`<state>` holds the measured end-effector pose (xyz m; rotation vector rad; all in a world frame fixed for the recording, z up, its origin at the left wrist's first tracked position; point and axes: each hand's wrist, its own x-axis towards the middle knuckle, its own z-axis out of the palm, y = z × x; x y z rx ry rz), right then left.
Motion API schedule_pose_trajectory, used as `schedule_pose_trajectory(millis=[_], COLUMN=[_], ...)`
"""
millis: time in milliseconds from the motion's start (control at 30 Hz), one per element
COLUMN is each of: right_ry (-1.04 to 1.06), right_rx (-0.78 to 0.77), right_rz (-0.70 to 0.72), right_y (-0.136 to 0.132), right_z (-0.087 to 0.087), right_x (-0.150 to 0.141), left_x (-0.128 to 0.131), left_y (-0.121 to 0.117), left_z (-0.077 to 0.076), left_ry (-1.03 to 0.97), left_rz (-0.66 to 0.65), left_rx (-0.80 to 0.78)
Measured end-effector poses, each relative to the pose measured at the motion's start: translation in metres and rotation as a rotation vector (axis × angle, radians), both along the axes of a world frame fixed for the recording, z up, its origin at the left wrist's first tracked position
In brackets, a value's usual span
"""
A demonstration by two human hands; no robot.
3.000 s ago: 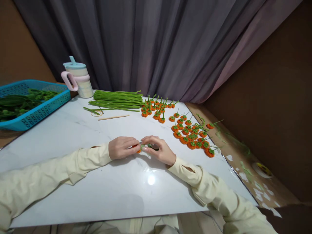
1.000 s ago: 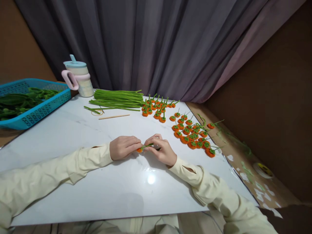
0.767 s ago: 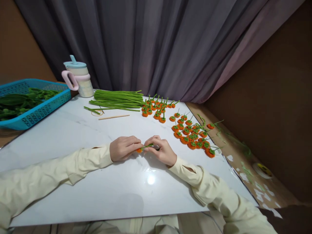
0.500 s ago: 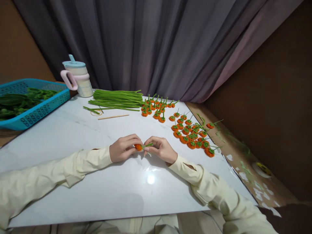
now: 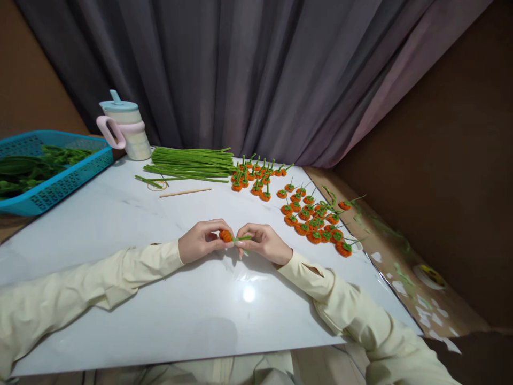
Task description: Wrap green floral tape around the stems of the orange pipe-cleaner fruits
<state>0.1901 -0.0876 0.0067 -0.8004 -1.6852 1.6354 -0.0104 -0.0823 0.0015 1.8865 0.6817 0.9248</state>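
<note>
Between thumb and fingers, my left hand (image 5: pixel 202 240) grips a small orange pipe-cleaner pumpkin (image 5: pixel 225 236) lying on its side. My right hand (image 5: pixel 264 243) pinches the green stem (image 5: pixel 243 238) that sticks out of it to the right. The fingertips of both hands nearly meet over the middle of the table. More orange pumpkins (image 5: pixel 302 227) with green tops and thin wire stems stand to the right. A second cluster (image 5: pixel 256 187) with thicker green stems sits behind them.
Green pipe cleaners (image 5: pixel 188 163) lie at the back, near a thin wooden stick (image 5: pixel 185 192) and a rubber band (image 5: pixel 154 185). A tumbler (image 5: pixel 136 141) stands beside a blue basket (image 5: pixel 76 179) of green pieces. A tape roll (image 5: pixel 428 277) and paper scraps lie at right.
My left fingers have shifted on the pumpkin, so more of its orange side shows. My right hand keeps its pinch on the stem. The whole view has moved slightly.
</note>
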Motion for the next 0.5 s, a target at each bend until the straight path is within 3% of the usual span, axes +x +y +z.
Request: schedule_pose_trajectory(millis=[267, 500], right_ry=[-0.004, 0.066], right_rx=[-0.005, -0.103], right_rz=[-0.004, 0.019], right_y=[-0.0015, 0.0013], right_z=[0.0017, 0.0021], right_x=[-0.0004, -0.0003], left_x=[0.0007, 0.0012], left_y=[0.0017, 0.0051], left_z=[0.0029, 0.0034], left_ry=[-0.038, -0.068], left_rz=[-0.070, -0.097], left_rx=[-0.402, -0.510])
